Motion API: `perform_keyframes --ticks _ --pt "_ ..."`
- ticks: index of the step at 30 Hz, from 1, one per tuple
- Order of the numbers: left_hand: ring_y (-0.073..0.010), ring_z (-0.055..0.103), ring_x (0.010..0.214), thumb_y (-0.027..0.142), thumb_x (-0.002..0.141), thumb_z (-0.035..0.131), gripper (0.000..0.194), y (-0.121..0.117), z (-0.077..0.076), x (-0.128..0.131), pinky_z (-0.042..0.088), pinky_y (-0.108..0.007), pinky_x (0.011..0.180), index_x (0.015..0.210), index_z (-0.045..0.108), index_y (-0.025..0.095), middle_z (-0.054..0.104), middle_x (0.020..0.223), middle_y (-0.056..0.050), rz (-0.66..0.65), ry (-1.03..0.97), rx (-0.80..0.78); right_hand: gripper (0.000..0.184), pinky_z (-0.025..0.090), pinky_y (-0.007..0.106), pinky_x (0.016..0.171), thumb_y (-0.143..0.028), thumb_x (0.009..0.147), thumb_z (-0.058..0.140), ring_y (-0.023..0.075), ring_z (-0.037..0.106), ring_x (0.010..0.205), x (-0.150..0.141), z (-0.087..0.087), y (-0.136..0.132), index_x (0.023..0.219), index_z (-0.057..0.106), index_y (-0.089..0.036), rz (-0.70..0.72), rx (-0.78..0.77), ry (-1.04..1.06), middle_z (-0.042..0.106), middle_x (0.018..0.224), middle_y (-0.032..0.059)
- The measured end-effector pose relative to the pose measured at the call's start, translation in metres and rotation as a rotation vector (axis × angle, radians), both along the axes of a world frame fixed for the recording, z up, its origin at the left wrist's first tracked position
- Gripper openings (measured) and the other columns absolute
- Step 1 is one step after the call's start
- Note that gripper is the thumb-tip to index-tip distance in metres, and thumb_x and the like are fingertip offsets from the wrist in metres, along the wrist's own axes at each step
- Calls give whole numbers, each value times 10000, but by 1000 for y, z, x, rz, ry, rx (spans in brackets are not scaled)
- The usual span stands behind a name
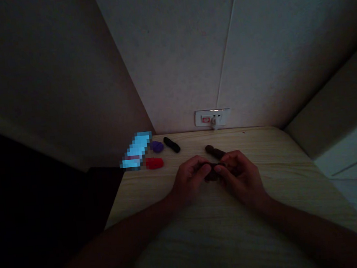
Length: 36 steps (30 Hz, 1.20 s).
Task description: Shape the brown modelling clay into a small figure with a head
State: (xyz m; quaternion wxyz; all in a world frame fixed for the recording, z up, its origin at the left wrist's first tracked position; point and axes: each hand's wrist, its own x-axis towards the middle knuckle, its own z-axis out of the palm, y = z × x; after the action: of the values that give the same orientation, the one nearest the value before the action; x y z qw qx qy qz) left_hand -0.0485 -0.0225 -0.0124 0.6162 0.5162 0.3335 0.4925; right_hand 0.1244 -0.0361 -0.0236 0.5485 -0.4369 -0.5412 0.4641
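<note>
Both hands meet over the middle of the table, pinching a dark brown lump of modelling clay (pixel 212 173) between them. My left hand (pixel 191 175) is closed on its left side, thumb pressed on top. On the other side my right hand (pixel 241 176) is closed too, with its thumb against the clay and its fingers curled behind. Just beyond the hands lies a brown clay roll (pixel 214 151), its near end partly hidden by my right fingers. Dim light hides the lump's exact shape.
On the pale wooden table (pixel 282 162) lie a black clay roll (pixel 171 144), a purple clay piece (pixel 158 147) and a red clay piece (pixel 155 163). A lit, pixelated screen (pixel 137 150) is at the left edge. A wall socket (pixel 207 117) with a plug sits behind.
</note>
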Motion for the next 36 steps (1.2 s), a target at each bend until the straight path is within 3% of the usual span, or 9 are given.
perform_keyframes --ticks 3,6,11,16,21,25,28,31,36 --pt "-157 686 698 418 835 810 290 0 -1 -1 537 -277 694 848 703 148 737 745 -32 18 -13 -42 290 553 263 493 -425 846 852 164 660 562 6 0 4 935 641 -247 -91 102 -137 674 709 -10" --pt "-188 745 783 372 801 845 267 -2 -2 -1 576 -309 766 906 739 150 800 855 -62 42 7 -101 192 634 323 650 -391 911 794 210 744 772 12 3 7 999 751 -226 -114 298 -345 765 946 84" --pt "-223 750 842 301 727 883 241 -5 -2 -2 588 -364 838 898 787 161 806 888 -60 94 58 -129 438 664 406 823 -410 878 829 278 775 971 14 4 4 1257 748 -208 -28 524 -524 788 1147 146" --pt "-201 694 909 283 743 875 187 -4 -5 -3 569 -337 848 830 755 168 704 913 -32 85 74 -17 320 659 399 852 -319 964 720 269 796 945 17 6 1 1267 749 -221 81 469 -569 829 1092 119" --pt "-184 693 934 298 747 904 424 -3 -6 -7 593 -314 812 1073 645 219 686 1019 -25 62 82 -23 276 650 362 821 -195 948 646 243 805 891 19 12 -1 1203 751 -213 171 378 -563 839 1052 99" --pt "-212 700 1057 297 811 869 388 0 -4 -14 601 -356 917 1170 738 232 704 1195 -74 -26 271 205 265 642 366 862 -161 929 626 240 815 949 17 7 -3 1172 699 -235 214 279 -525 837 1100 85" --pt "-214 723 1028 279 864 825 296 1 -2 -16 586 -368 954 1154 788 235 777 1102 -68 -25 362 305 234 641 327 790 -189 911 682 224 819 894 17 4 -3 1120 599 -255 183 175 -436 839 1027 62" --pt "-221 750 949 234 801 868 221 -1 3 -15 599 -364 914 1018 823 218 813 996 -54 30 350 270 261 620 302 738 -214 883 738 209 801 825 17 6 -4 1066 559 -261 161 189 -422 815 926 36" --pt "-228 781 853 165 755 845 114 -2 13 -14 626 -367 849 861 823 200 833 883 -42 51 278 48 244 609 316 738 -290 913 736 209 768 816 21 16 -7 1131 647 -229 224 286 -484 797 948 64"
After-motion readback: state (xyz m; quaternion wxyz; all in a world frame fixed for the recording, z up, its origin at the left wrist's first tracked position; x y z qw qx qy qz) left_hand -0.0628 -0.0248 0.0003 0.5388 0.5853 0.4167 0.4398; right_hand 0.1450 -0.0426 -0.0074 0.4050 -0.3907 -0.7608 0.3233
